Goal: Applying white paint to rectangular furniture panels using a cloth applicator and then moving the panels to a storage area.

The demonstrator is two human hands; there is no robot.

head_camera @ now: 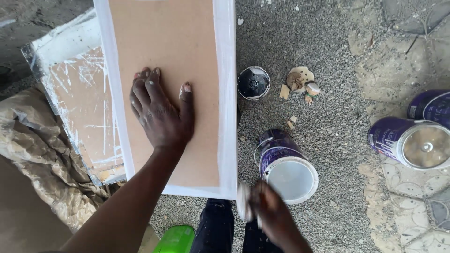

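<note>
Two hands at work: my left hand (161, 117) lay flat, fingers spread, on the brown board (164, 61); my right hand (272, 213), blurred, gripped a white applicator (243, 202) beside the open paint tin (287, 167). Edges white, centre unpainted.

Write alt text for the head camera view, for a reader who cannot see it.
A person's left hand presses flat on a brown board with white-painted edges, while the blurred right hand holds something white beside an open can of white paint. Two more cans lie on the gravel ground.
</note>
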